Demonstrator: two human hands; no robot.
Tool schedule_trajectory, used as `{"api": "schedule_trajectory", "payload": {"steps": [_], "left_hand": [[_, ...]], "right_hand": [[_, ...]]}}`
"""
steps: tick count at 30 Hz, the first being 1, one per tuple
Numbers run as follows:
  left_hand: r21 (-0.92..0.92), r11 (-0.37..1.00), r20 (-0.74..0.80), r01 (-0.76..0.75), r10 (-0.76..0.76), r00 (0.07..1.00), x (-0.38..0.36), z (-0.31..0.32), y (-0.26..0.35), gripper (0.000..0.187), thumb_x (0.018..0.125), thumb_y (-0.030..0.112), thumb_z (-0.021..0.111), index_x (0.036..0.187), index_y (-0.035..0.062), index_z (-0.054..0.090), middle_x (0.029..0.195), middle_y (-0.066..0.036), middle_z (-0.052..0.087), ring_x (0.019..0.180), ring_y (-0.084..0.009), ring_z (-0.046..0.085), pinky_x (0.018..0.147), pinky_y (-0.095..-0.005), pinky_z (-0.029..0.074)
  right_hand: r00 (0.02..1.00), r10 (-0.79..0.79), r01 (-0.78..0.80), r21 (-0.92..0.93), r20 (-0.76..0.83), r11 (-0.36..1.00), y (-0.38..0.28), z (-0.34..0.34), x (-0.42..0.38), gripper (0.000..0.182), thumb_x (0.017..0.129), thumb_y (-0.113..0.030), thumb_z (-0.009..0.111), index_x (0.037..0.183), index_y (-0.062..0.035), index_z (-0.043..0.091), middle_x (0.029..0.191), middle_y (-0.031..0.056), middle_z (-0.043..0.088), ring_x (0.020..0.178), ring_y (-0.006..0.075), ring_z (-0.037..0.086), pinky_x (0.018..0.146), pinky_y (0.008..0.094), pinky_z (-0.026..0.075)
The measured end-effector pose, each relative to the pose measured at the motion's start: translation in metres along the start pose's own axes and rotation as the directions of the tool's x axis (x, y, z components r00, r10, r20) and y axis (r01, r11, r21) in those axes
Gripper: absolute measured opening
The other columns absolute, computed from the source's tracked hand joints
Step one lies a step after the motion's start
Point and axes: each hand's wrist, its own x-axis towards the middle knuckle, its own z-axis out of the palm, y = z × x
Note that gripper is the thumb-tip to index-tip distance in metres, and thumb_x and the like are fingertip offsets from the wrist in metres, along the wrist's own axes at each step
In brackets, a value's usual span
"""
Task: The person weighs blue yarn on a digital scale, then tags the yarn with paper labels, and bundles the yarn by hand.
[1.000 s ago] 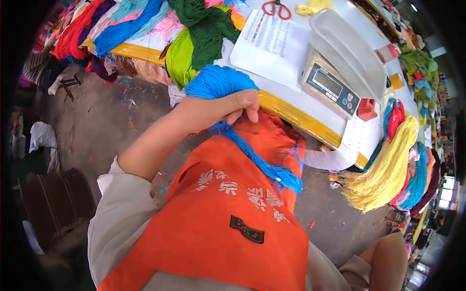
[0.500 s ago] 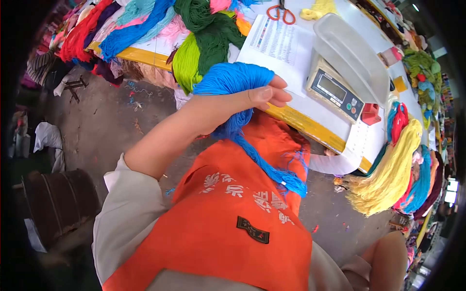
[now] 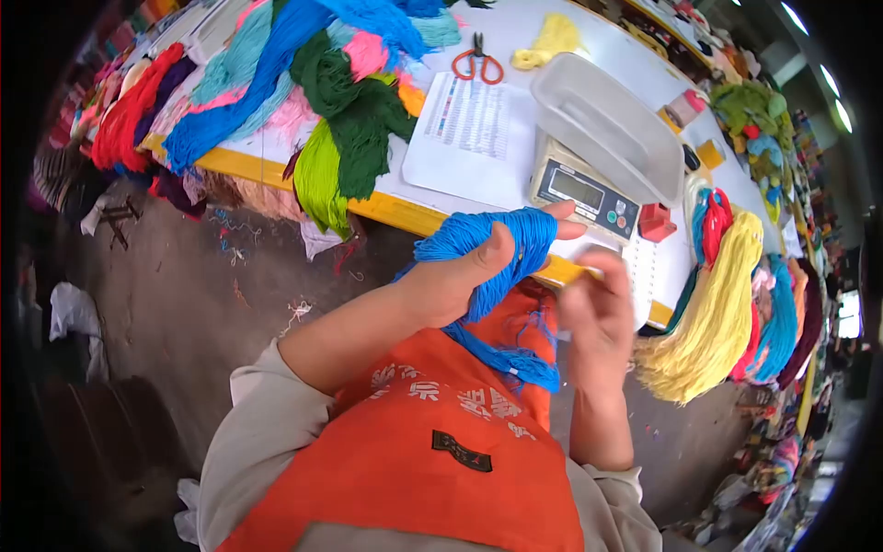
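A thick skein of blue yarn (image 3: 520, 244) is wrapped over my left hand (image 3: 487, 253). The thumb lies against the loops and the fingertips poke out past their far side. From the skein a twisted blue tail (image 3: 515, 363) hangs down in front of an orange apron (image 3: 405, 460). Just right of the skein, my right hand (image 3: 596, 299) is raised with bent fingers. Motion blurs it, and no held object shows. Beyond both hands, a digital scale (image 3: 589, 191) carries a clear plastic tray (image 3: 607, 120).
On the yellow-edged table (image 3: 395, 213) are a printed sheet (image 3: 464, 138), red-handled scissors (image 3: 476, 64), a red block (image 3: 656, 223) and pale yellow yarn (image 3: 552, 41). Green, blue and pink skeins lie at the left; a long yellow skein (image 3: 708, 313) hangs at the right.
My right hand has risen from the lower right to beside the skein. My left hand and the blue yarn are lower in view, and the view has shifted over the table.
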Motion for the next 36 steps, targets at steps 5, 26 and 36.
{"api": "schedule_trajectory", "payload": {"steps": [5, 26, 36], "left_hand": [[0.274, 0.962, 0.048, -0.013, 0.0, 0.999, 0.006, -0.003, -0.015, 0.09, 0.093, 0.068, 0.04, 0.143, -0.0065, 0.04, 0.159, -0.013, 0.022, 0.139, -0.0264, 0.036, 0.113, -0.0404, 0.03], [0.509, 0.855, -0.247, 0.1, 0.033, 0.968, -0.006, 0.002, 0.001, 0.028, 0.098, 0.029, 0.058, 0.1, 0.0024, 0.066, 0.078, -0.004, 0.062, 0.066, -0.0119, 0.059, 0.058, -0.0251, 0.046], [-0.199, 0.943, -0.529, -0.267, 0.126, 0.84, -0.098, -0.134, 0.173, 0.015, 0.101, 0.018, 0.05, 0.093, 0.0056, 0.053, 0.066, 0.004, 0.039, 0.052, -0.0057, 0.036, 0.045, -0.0225, 0.031]], "right_hand": [[0.988, 0.03, -0.029, -0.006, 0.151, 1.0, 0.02, 0.003, 0.015, 0.018, 0.09, -0.004, 0.067, 0.107, -0.0014, 0.061, 0.106, -0.0003, 0.051, 0.08, 0.0057, 0.047, 0.073, 0.0213, 0.04], [0.955, 0.279, -0.295, 0.251, 0.098, 0.922, 0.011, -0.005, 0.019, 0.007, 0.094, -0.007, 0.061, 0.101, -0.0065, 0.059, 0.078, -0.0029, 0.051, 0.059, 0.0034, 0.04, 0.053, 0.0203, 0.033], [0.897, 0.435, -0.427, 0.1, -0.076, 0.899, 0.004, -0.149, -0.048, 0.027, 0.09, -0.029, 0.072, 0.106, -0.0096, 0.062, 0.069, -0.0084, 0.046, 0.049, 0.0009, 0.032, 0.042, 0.0177, 0.022]]}}
